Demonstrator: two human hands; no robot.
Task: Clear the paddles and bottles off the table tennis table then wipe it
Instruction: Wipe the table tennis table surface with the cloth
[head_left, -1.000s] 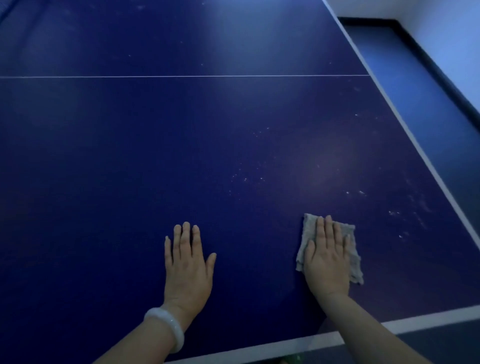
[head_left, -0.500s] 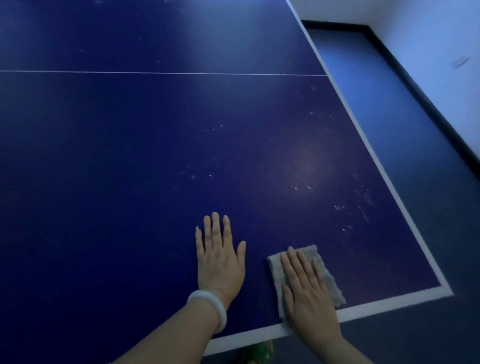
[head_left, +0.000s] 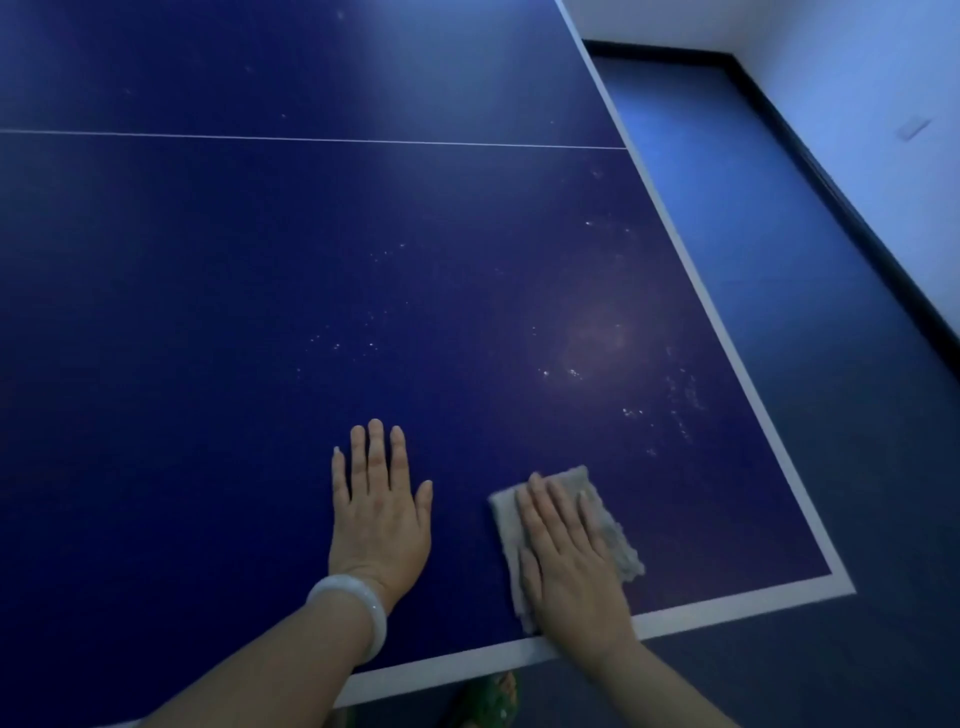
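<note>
Grey cloth (head_left: 613, 530) sits flat on the dark blue desk (head_left: 260, 312), right near the corner by the white edge line. Right hand (head_left: 569, 566) is pressing down on it, fingers straight and spread. Left hand (head_left: 379, 514) lies flat on the bare surface just beside it, palm down, fingers wide, white bangle (head_left: 353, 613) on the wrist. Pale specks (head_left: 571, 371) dot the surface further out.
</note>
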